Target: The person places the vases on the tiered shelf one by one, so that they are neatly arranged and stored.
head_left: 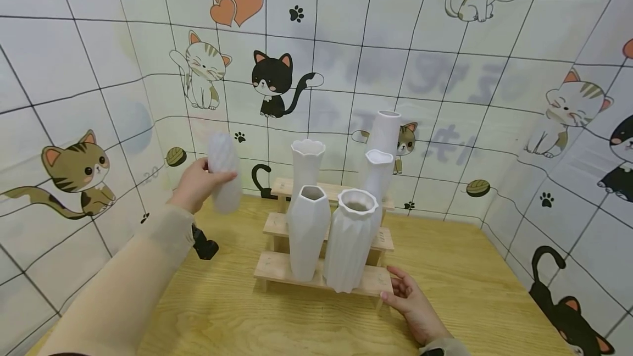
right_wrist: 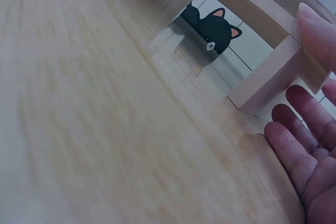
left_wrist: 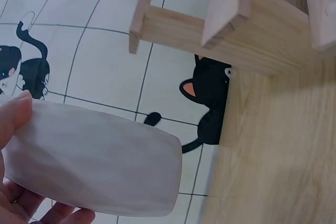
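My left hand point(head_left: 198, 183) grips a white vase point(head_left: 225, 180) by its side and holds it in the air, left of a stepped wooden stand point(head_left: 277, 266). In the left wrist view the same vase point(left_wrist: 105, 158) lies across the lower left, with fingers around one end. At the stand's right front corner, my right hand point(head_left: 410, 306) grips the end of the lowest board with thumb and fingers. A geometric vase point(head_left: 309, 240) and a ribbed vase point(head_left: 348, 246) stand on the lower front. Behind them are a scalloped vase point(head_left: 307, 161), a wavy-rimmed vase point(head_left: 379, 172) and a tall vase point(head_left: 387, 131).
A yellow wood-grain table point(head_left: 435, 257) carries the stand. Cat-patterned, grid-lined cloth walls point(head_left: 336, 76) enclose it at the back and both sides. A black strap piece point(head_left: 204, 243) hangs by the left wrist.
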Demonstrator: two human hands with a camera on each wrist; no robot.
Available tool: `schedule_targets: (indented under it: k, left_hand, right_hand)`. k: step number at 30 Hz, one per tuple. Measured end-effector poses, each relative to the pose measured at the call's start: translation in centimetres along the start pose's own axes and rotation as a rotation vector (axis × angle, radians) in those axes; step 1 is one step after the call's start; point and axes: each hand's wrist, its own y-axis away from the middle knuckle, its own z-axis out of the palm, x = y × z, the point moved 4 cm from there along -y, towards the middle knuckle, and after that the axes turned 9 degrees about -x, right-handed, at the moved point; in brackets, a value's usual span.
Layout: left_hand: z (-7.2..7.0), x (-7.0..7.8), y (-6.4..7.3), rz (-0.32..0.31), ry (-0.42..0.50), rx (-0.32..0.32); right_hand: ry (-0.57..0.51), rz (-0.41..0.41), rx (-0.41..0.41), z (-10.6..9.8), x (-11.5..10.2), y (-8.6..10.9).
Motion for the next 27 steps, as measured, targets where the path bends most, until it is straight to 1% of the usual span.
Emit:
schedule_targets:
  k: [5,11,18,22,27]
  left_hand:
    - [0.7,2.0,-0.3,0.024,-0.008,-0.015]
    - [1.5,4.4,-0.7,0.03,-0.022,-0.026]
    - [2.6,6.3,-1.6,0.042,0.026,-0.049]
    - [3.3,7.3,-1.8,0.053,0.018,-0.064]
    - [4.1,8.0,-2.1,0.049,0.021,-0.073]
  right_hand:
    - [-0.002,-0.003,-0.001,-0.1,0.1,0.0]
    - [-0.004,-0.006,-0.005,-0.1,0.2,-0.1]
    - [0.0,-0.007,-0.007,-0.1,0.2,0.0]
    - [0.003,-0.013,-0.005,0.0,-0.1,0.1]
    - [0.004,-0.017,-0.011,0.0,-0.2,0.2]
